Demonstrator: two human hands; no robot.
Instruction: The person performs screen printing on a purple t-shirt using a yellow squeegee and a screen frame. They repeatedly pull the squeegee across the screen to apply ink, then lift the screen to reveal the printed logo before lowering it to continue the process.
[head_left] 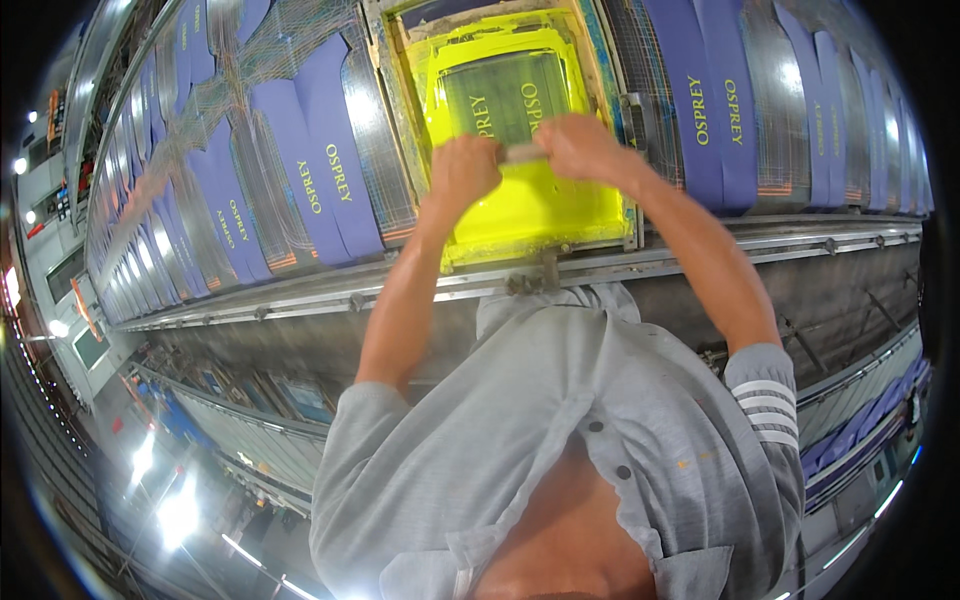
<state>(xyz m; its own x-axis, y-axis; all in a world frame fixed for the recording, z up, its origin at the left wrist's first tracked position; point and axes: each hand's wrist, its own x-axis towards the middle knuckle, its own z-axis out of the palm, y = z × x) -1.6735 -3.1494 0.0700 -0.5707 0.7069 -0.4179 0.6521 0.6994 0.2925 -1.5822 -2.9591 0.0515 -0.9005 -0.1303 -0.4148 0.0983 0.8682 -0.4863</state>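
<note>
Both of my hands grip a squeegee (522,153), whose pale handle bridges the gap between them, slightly blurred. My left hand (466,172) is closed around its left end. The right end is in my right hand (580,148), fingers wrapped over it. They are over the middle of a printing screen (607,62), a framed mesh on the long table. Bright yellow ink (540,215) is smeared around the mesh and pooled on its near side. Beyond my hands, the darker mesh window (510,90) shows yellow lettering. The squeegee's blade is hidden from view.
Purple fabric pieces (345,215) with yellow lettering lie in pairs left of the screen; more purple pieces (702,110) are on the right. A metal rail (700,246) runs along the table's near edge, close to my body. Purple material (870,420) rests lower right.
</note>
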